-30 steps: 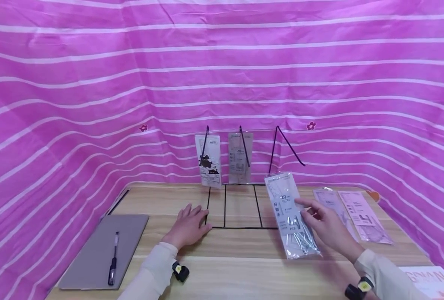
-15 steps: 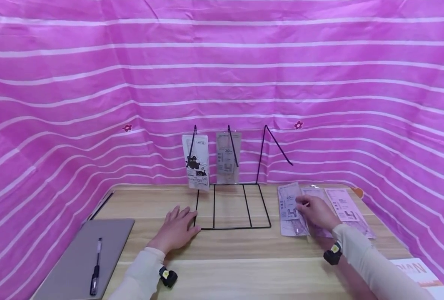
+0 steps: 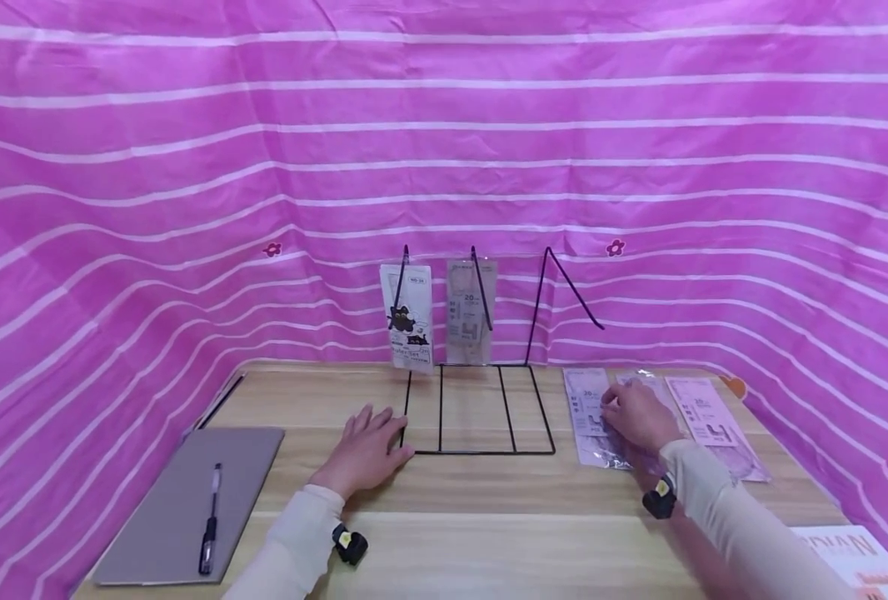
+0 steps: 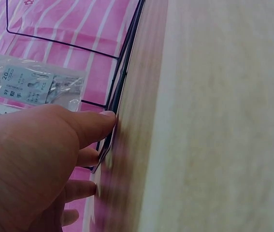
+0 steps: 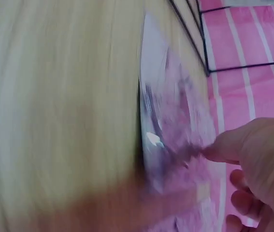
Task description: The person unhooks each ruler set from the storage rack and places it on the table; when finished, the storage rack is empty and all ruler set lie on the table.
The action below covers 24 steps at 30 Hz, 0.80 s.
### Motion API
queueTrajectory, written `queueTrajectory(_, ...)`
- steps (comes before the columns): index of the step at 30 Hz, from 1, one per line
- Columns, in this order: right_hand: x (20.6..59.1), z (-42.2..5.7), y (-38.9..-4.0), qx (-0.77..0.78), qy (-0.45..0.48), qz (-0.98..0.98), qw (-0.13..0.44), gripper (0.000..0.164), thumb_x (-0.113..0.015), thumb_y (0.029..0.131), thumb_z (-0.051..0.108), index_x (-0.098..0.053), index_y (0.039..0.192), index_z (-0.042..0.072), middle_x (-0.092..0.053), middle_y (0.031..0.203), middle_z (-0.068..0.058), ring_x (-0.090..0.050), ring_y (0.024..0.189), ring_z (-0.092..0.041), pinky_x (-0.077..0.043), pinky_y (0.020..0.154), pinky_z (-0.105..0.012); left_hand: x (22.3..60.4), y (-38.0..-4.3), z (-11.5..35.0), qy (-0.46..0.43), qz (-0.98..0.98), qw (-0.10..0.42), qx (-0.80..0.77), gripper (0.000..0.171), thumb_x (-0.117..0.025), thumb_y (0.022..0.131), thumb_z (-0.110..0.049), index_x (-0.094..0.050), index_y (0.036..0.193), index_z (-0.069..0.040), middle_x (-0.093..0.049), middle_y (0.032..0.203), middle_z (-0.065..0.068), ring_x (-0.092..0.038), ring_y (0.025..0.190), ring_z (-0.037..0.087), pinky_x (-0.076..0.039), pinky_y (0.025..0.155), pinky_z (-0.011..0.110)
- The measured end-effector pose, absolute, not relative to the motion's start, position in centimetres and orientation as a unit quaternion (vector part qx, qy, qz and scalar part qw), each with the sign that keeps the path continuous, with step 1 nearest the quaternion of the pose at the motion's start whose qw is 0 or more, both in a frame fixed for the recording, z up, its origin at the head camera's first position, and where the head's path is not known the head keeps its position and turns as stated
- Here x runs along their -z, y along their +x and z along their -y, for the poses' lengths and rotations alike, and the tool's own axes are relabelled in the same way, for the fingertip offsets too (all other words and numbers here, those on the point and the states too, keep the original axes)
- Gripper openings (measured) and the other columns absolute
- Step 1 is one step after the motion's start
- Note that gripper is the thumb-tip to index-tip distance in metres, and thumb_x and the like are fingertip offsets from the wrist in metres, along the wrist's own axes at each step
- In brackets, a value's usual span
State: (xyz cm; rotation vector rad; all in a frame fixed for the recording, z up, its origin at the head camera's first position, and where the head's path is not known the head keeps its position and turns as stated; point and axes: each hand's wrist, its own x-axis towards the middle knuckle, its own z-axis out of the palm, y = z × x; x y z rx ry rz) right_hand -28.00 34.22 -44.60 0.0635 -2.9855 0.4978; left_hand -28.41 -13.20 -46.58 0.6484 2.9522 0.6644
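A flat ruler-set packet (image 3: 588,417) in clear film lies on the table to the right of a black wire display rack (image 3: 481,452). My right hand (image 3: 642,417) pinches its right edge between thumb and curled fingers; in the right wrist view the thumb tip is against the shiny film. Two more packets lie alongside: a middle one (image 3: 642,382) partly under my hand and a pink-tinted one (image 3: 706,412). My left hand (image 3: 365,450) rests with spread fingers at the rack base's front left corner, thumb on the wire.
A cat-print packet (image 3: 414,317) and a grey packet (image 3: 468,312) hang on the left and middle rack hooks; the right hook (image 3: 575,287) is bare. A grey notebook (image 3: 167,500) with a pen (image 3: 210,521) lies left, a printed white sheet (image 3: 856,554) front right.
My right hand has brought the packet down from in front of the rack's right hook and laid it beside the other two, shifting it slightly. The left hand stays on the rack.
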Motion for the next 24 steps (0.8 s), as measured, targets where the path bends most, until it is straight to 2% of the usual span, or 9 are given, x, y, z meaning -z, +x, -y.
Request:
queueTrajectory(3, 44.7, -33.1, -27.7, -0.204, 0.035, 0.974, 0.094, 0.024, -0.071, 0.093, 0.014, -0.073, 0.114, 0.003, -0.064, 0.113, -0.021, -0.062, 0.102, -0.036, -0.055, 0.090, -0.057, 46.7, -28.4, 13.1, 0.213, -0.953, 0.028, -0.213, 0.059, -0.061, 0.105, -0.044, -0.054, 0.154, -0.012, -0.040, 0.166, 0.023, -0.019, 0.159, 0.053, -0.013, 0.129, 0.071)
queueTrajectory(5, 44.6, -32.1, -27.7, -0.250, 0.052, 0.960, 0.116, 0.025, -0.070, 0.096, 0.013, -0.072, 0.119, 0.003, -0.064, 0.120, -0.023, -0.065, 0.106, -0.039, -0.056, 0.093, -0.059, 46.7, -28.4, 13.1, 0.213, -0.953, 0.028, -0.213, 0.059, -0.060, 0.105, -0.045, -0.053, 0.154, -0.012, -0.039, 0.166, 0.023, -0.019, 0.159, 0.053, -0.013, 0.129, 0.071)
queueTrajectory(7, 44.3, -30.7, -27.9, -0.297, 0.081, 0.942, 0.135, 0.029, -0.069, 0.099, 0.013, -0.069, 0.126, 0.002, -0.063, 0.128, -0.025, -0.066, 0.111, -0.043, -0.058, 0.094, -0.060, 46.7, -28.4, 13.1, 0.212, -0.953, 0.024, -0.214, 0.059, -0.061, 0.105, -0.044, -0.054, 0.154, -0.012, -0.040, 0.166, 0.023, -0.019, 0.159, 0.053, -0.013, 0.129, 0.071)
queueTrajectory(9, 43.9, -29.2, -28.4, -0.331, 0.107, 0.925, 0.151, 0.033, -0.069, 0.101, 0.015, -0.067, 0.132, 0.003, -0.062, 0.132, -0.025, -0.068, 0.111, -0.044, -0.061, 0.091, -0.056, 46.7, -28.3, 13.2, 0.209, -0.954, 0.021, -0.214, 0.059, -0.061, 0.105, -0.044, -0.054, 0.153, -0.012, -0.040, 0.166, 0.023, -0.019, 0.159, 0.052, -0.013, 0.129, 0.071)
queueTrajectory(14, 42.2, -25.8, -30.1, -0.392, 0.158, 0.894, 0.150, 0.036, -0.070, 0.101, 0.013, -0.066, 0.135, 0.002, -0.062, 0.133, -0.022, -0.067, 0.115, -0.040, -0.061, 0.093, -0.050, 46.7, -28.4, 13.2, 0.209, -0.955, 0.021, -0.211, 0.059, -0.061, 0.105, -0.044, -0.054, 0.153, -0.012, -0.040, 0.166, 0.022, -0.020, 0.159, 0.052, -0.013, 0.129, 0.071)
queueTrajectory(18, 41.2, -23.7, -31.6, -0.412, 0.190, 0.880, 0.139, 0.037, -0.071, 0.100, 0.012, -0.066, 0.135, 0.000, -0.057, 0.146, -0.026, -0.064, 0.123, -0.045, -0.057, 0.100, -0.059, 46.6, -28.4, 13.3, 0.211, -0.954, 0.019, -0.212, 0.059, -0.062, 0.105, -0.044, -0.054, 0.153, -0.012, -0.041, 0.166, 0.023, -0.021, 0.158, 0.052, -0.014, 0.128, 0.071)
queueTrajectory(21, 40.8, -22.5, -32.4, -0.418, 0.205, 0.876, 0.126, 0.040, -0.072, 0.099, 0.010, -0.064, 0.138, 0.000, -0.041, 0.161, -0.028, -0.051, 0.140, -0.050, -0.048, 0.110, -0.068, 46.5, -28.3, 13.3, 0.210, -0.954, 0.019, -0.214, 0.059, -0.062, 0.104, -0.044, -0.055, 0.153, -0.011, -0.041, 0.165, 0.023, -0.021, 0.158, 0.052, -0.014, 0.128, 0.071)
queueTrajectory(24, 40.8, -21.6, -33.2, -0.422, 0.202, 0.877, 0.113, 0.043, -0.074, 0.098, 0.011, -0.065, 0.139, 0.004, -0.024, 0.171, -0.024, -0.031, 0.154, -0.051, -0.039, 0.116, -0.071, 46.6, -28.3, 13.2, 0.209, -0.954, 0.023, -0.213, 0.059, -0.062, 0.104, -0.045, -0.054, 0.153, -0.012, -0.040, 0.166, 0.022, -0.020, 0.159, 0.052, -0.013, 0.129, 0.071)
